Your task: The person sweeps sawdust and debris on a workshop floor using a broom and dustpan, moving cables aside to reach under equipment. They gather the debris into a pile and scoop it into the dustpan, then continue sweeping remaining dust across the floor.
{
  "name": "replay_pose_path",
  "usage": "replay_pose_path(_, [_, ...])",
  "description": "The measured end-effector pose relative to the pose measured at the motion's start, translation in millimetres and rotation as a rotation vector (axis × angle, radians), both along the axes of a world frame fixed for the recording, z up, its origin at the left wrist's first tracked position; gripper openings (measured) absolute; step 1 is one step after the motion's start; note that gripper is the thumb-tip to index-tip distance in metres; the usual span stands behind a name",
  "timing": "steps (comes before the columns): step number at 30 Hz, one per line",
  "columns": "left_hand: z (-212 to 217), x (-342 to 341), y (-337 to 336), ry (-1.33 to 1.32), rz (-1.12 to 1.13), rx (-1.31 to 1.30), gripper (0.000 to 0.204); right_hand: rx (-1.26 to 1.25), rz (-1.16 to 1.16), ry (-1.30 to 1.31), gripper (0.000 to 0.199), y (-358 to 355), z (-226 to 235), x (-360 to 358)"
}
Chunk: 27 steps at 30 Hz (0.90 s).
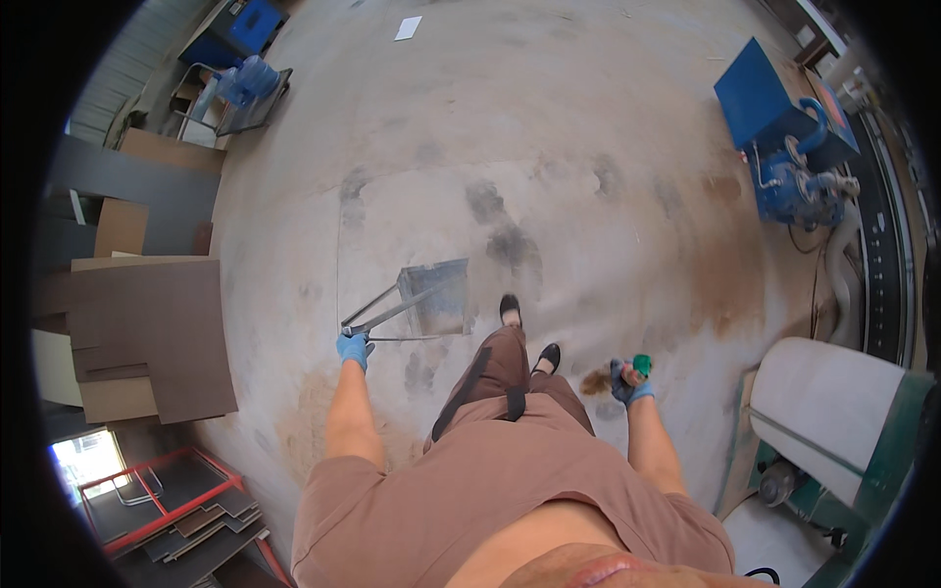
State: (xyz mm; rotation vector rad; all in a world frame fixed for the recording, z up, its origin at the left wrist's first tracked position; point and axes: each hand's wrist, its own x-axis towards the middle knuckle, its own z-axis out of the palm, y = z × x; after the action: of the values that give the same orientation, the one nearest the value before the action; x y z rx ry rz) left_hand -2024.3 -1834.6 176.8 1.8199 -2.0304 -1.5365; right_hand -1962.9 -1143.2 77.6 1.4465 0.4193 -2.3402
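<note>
Left hand [354, 348], blue-gloved: closed around the long handle of a metal dustpan [437, 296], pan held low over the concrete floor [549, 147]. Right hand [629, 382], blue-gloved: clenched on a green-handled brush [642, 366], bristles brown. Brown boards [147, 323] stacked left. Blue machine [784, 137] upper right. White paper sheet [408, 27] lay far off.
</note>
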Motion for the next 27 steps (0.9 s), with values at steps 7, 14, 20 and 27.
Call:
replay_pose_path(7, [-52, -108, -19, -0.123, -0.017, 0.081, 0.023, -0.277, 0.286, -0.043, 0.027, -71, 34, -258])
replay_pose_path(14, [-91, -197, -46, -0.198, -0.063, 0.348, 0.026, 0.475, 0.874, -0.024, 0.02, -201, 102, -427])
replay_pose_path(20, [-113, -214, -51, -0.26, 0.279, 0.431, 0.027, 0.529, 1.122, 0.228, 0.018, -306, 115, -544])
replay_pose_path(27, [-165, -219, -68, -0.4, 0.219, 0.436, 0.04, 0.358, 1.598, 0.337, 0.031, -464, 73, -679])
